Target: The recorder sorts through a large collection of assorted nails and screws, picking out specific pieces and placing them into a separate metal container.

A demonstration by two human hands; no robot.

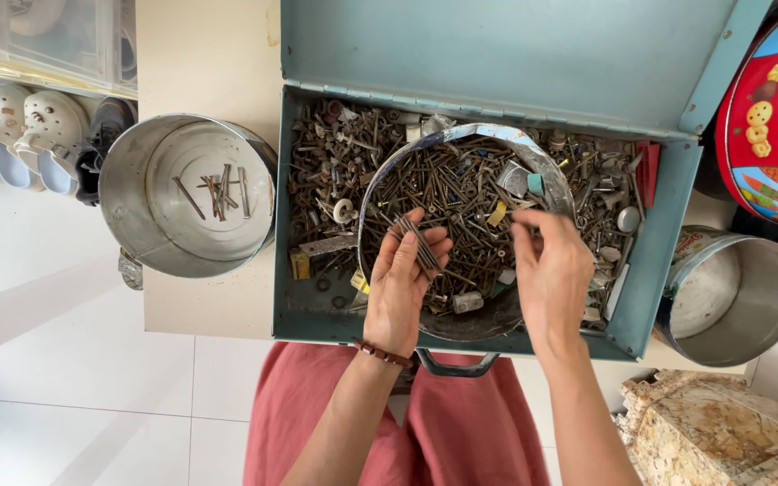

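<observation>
An open blue-grey metal toolbox [655, 270] sits in front of me, full of rusty hardware. Inside it rests a round metal bowl [470, 137] heaped with rusty screws and nails. My left hand [402, 283] is palm up over the bowl's near left side, with a few long rusty nails [420, 241] lying across its fingers. My right hand [549, 270] hovers over the bowl's right side, fingers curled and pinching down into the pile; whether it holds a piece I cannot tell.
A silver tin [186, 193] with a few nails in it stands left of the toolbox on the beige table [209, 63]. An empty tin [736, 297] lies at the right, below a red patterned tin [772, 117]. Shoes [33, 135] line the floor at left.
</observation>
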